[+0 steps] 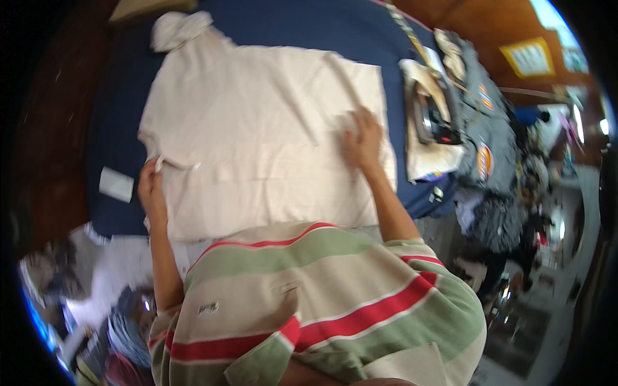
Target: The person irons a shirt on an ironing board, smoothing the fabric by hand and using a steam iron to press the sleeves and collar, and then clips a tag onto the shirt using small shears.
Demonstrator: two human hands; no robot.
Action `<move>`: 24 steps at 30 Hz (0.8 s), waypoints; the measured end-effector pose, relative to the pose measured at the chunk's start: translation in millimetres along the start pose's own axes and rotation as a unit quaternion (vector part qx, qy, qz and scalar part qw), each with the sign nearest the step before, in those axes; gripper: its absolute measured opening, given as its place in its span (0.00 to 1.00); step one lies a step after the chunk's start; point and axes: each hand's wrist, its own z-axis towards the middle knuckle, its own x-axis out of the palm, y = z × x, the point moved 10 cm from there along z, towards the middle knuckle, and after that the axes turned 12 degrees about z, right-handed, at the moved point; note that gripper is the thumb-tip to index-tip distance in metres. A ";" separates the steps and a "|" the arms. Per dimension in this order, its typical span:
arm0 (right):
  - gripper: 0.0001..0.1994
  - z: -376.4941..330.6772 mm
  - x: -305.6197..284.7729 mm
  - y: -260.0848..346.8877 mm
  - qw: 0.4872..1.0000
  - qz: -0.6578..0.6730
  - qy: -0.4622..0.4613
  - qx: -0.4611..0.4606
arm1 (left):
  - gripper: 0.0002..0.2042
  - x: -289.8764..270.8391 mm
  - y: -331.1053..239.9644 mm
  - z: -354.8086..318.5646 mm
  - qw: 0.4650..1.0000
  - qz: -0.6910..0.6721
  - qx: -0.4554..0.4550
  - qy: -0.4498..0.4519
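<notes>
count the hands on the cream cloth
2: the left hand pinches the left edge of the cream cloth, and the right hand is on it near the right edge.

Short-sleeved shirt (341, 289), green, beige, red stripes

Right hand (365, 138) blurring at the fingertips, folks! The cream cloth's (257, 116) near edge partly hides behind the striped shirt (283, 264); the brown box (151, 8) (up top) is cut off.
</notes>
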 end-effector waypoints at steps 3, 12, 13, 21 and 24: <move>0.18 38.1 -9.8 -22.4 0.997 0.059 0.002 0.048 | 0.06 53.0 -57.4 18.2 0.984 0.088 0.156 -0.003; 0.17 188.1 -23.9 -189.6 0.972 -0.120 -0.011 0.200 | 0.14 95.1 -93.6 27.8 0.930 0.290 0.217 0.065; 0.15 207.1 -23.3 -213.0 0.955 -0.204 0.035 0.213 | 0.16 97.9 -89.8 25.8 0.939 0.260 0.216 0.069; 0.29 241.7 0.5 -424.0 0.815 -0.458 0.339 0.107 | 0.11 86.3 -99.9 32.4 0.961 0.237 0.144 0.005; 0.25 263.1 -85.0 -491.8 0.679 -0.610 0.380 -0.152 | 0.10 108.8 -69.3 45.3 0.972 0.171 0.158 -0.045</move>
